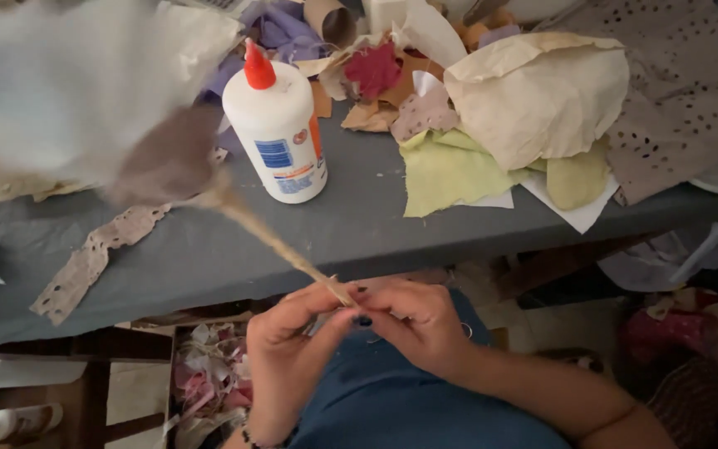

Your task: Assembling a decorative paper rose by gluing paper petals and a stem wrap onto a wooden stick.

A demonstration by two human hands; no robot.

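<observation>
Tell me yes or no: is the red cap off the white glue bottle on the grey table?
No: the glue bottle stands upright on the grey table with its red cap fitted on top.

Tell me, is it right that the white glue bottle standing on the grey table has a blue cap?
Not quite: the head view shows the white glue bottle standing upright on the grey table, but its pointed cap is red-orange, not blue.

free: bare grey table [359, 224] strip, centre | blocked: glue bottle [277, 125] upper centre, paper scraps [533, 100] upper right, lace strip [93, 258] left
</observation>
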